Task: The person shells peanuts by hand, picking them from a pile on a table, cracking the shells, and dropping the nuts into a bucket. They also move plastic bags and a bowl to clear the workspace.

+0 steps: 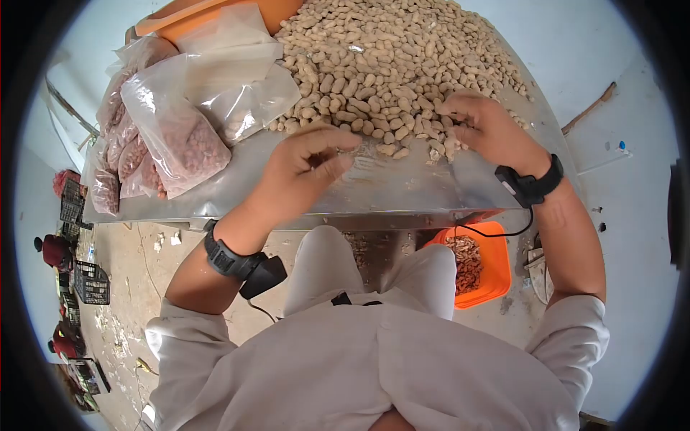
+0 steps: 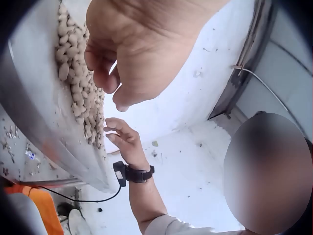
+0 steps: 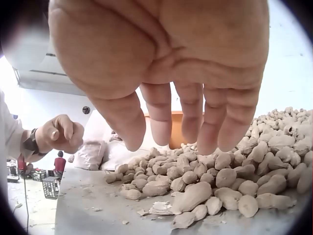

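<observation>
Unshelled peanuts [image 1: 381,61] lie heaped on a metal table. My right hand [image 1: 494,136] is at the heap's near right edge; in the right wrist view its fingers hang down, spread and relaxed, over the peanuts [image 3: 226,177], with nothing seen between them. Left of it, my left hand [image 1: 298,169] hovers above the table's front part, fingers loosely bent and thumb apart. No object shows in this left hand [image 2: 139,51] in the left wrist view. Broken shell pieces [image 3: 160,208] lie by the heap's near edge.
Clear bags of reddish kernels [image 1: 190,147] lie at the table's left, beside an orange basin [image 1: 194,20] at the back. An orange bucket [image 1: 496,269] stands below the table's front edge [image 1: 345,215], holding brownish pieces. Black crates [image 1: 92,284] stand on the floor far left, near people.
</observation>
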`<action>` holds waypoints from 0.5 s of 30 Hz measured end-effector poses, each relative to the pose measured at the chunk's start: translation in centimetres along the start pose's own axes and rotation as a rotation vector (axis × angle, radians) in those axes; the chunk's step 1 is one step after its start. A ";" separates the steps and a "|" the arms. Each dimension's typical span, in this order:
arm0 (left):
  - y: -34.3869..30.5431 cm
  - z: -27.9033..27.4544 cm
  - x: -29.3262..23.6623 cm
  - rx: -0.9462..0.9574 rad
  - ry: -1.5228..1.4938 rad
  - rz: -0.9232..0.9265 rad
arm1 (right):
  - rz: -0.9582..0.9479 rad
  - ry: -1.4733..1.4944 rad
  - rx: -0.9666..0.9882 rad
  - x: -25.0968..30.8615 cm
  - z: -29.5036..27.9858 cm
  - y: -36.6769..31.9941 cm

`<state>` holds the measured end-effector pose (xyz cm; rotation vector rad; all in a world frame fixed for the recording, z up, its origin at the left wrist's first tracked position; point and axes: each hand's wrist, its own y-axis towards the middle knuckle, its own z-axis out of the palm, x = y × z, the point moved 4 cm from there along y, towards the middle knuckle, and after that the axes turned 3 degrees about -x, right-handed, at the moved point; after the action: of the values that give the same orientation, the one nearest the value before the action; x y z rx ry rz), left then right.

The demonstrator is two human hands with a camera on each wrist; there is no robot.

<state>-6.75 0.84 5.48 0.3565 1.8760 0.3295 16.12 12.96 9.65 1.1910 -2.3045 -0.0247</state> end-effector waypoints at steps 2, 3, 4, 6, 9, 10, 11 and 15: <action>1.1 0.8 0.7 -0.096 -0.113 -0.026 | 0.043 0.008 -0.016 -0.2 0.2 1.1; 1.8 1.0 1.1 -0.128 -0.159 -0.015 | -0.029 -0.042 -0.028 0.2 0.4 1.7; 2.5 1.1 1.3 -0.161 -0.203 -0.005 | -0.102 -0.091 -0.039 0.6 0.7 2.4; 3.9 1.2 1.6 -0.214 -0.347 -0.129 | -0.203 -0.180 -0.049 0.9 1.7 3.8; 5.7 1.2 3.0 -0.264 -0.628 -0.226 | -0.244 -0.298 -0.036 0.3 3.7 5.4; 5.9 1.4 3.4 -0.276 -0.733 -0.245 | -0.230 -0.334 -0.025 0.1 4.3 5.7; 5.9 1.6 3.7 -0.278 -0.785 -0.252 | -0.217 -0.369 -0.014 -0.1 4.7 5.9; 5.6 2.1 4.1 -0.294 -0.887 -0.295 | -0.156 -0.382 0.007 -0.9 5.0 6.4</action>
<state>-5.56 7.75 3.46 0.0012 0.9675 0.1907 9.40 16.40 6.54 1.4727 -2.5246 -0.3274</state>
